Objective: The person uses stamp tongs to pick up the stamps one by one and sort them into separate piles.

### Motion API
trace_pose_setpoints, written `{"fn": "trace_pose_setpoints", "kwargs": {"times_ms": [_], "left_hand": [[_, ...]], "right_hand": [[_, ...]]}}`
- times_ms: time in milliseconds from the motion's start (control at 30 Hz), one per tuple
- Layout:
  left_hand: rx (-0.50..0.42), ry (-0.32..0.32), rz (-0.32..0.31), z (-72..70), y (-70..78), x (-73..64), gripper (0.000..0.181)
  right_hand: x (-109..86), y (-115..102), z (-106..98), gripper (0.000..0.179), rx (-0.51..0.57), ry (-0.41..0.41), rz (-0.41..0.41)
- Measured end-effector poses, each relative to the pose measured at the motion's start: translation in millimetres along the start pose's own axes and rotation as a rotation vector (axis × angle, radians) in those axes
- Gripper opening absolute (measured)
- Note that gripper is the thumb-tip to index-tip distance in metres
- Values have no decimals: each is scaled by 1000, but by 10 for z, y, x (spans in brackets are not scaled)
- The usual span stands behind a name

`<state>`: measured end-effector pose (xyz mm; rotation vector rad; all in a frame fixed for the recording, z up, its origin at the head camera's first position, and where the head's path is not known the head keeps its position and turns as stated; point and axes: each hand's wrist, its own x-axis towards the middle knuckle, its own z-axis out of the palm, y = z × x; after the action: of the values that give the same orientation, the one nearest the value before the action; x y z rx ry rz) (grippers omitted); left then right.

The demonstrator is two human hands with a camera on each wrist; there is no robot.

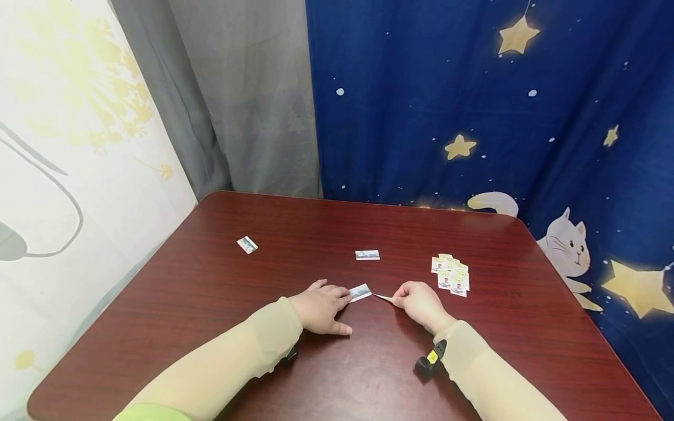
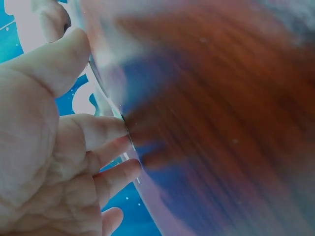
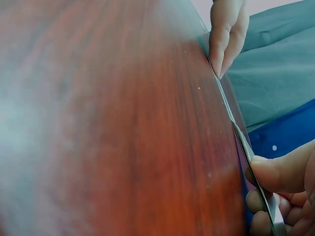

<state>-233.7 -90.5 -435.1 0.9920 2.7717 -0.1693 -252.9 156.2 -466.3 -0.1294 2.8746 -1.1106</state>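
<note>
My left hand lies over the table with its fingers spread, and the fingertips touch the left end of a small picture card. In the left wrist view the fingers of the left hand look straight and reach down to the tabletop. My right hand pinches a thin white card between thumb and fingers, tilted up, its far corner at the right edge of the flat picture card. The right wrist view shows this pinched card edge-on beneath the thumb; its face cannot be made out.
Another picture card lies farther back at the middle, and one lies at the far left. Several overlapping yellow-and-white cards form a group right of my right hand. The dark red table ends at curtains.
</note>
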Motion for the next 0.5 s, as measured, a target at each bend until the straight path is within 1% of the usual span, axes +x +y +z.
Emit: {"fn": "trace_pose_setpoints", "kwargs": {"times_ms": [333, 500], "left_hand": [[-2, 8, -2, 31, -12, 18, 77], [-9, 5, -3, 17, -4, 19, 76]], "right_hand": [[-75, -14, 2, 13, -9, 0, -4], [-92, -5, 3, 13, -15, 3, -8]]}}
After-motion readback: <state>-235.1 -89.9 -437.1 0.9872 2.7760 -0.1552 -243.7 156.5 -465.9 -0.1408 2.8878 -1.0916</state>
